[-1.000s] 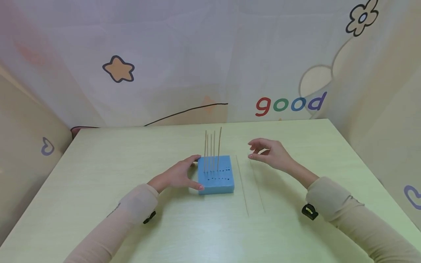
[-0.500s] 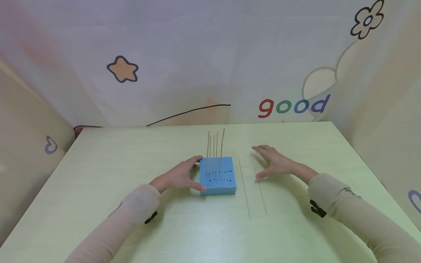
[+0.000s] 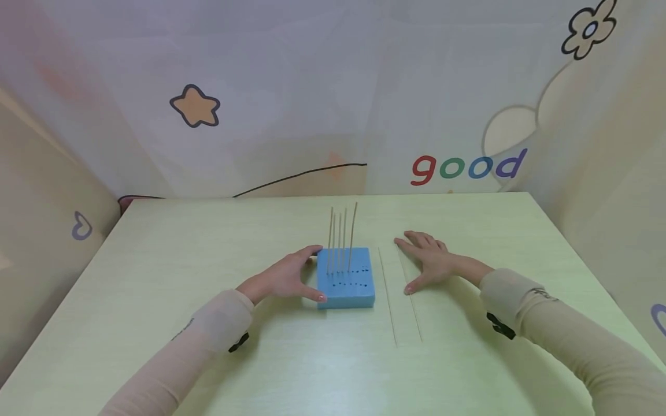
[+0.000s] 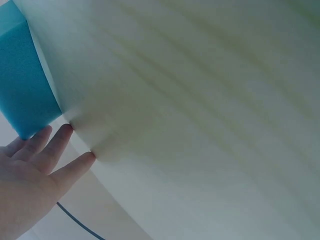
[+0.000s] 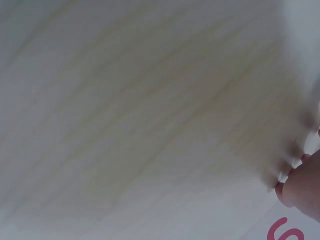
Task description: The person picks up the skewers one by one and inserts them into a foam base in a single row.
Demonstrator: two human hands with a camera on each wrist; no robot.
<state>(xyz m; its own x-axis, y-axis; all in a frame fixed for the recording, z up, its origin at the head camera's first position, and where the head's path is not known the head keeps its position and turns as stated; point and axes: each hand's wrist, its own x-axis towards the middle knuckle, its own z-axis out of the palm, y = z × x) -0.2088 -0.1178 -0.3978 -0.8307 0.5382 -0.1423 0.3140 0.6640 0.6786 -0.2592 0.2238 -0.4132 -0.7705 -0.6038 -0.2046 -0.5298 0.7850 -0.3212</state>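
Observation:
A blue foam block (image 3: pixel 346 301) with rows of small holes sits at mid-table. Several thin wooden sticks (image 3: pixel 340 240) stand upright in its back row of holes. My left hand (image 3: pixel 281 278) holds the block's left side, thumb at the front corner and forefinger at the back corner; in the left wrist view its other fingers spread beside the block onto the table. To the block's right, two thin sticks lie on the table, a nearer stick (image 3: pixel 387 297) and a farther stick (image 3: pixel 415 318). Over the farther one my right hand (image 3: pixel 433 261) spreads its fingers, with forefinger and thumb tips at the stick.
The pale wooden table (image 3: pixel 208 231) ends at a printed curtain (image 3: pixel 291 86), which also hangs along both sides. A dark strap piece (image 3: pixel 500 326) shows under the right cuff, and another strap piece (image 3: pixel 239 342) under the left.
My right hand has gone from bunched fingers to spread ones and come down toward the farther loose stick. The left hand keeps its place at the block; the camera view has shifted slightly.

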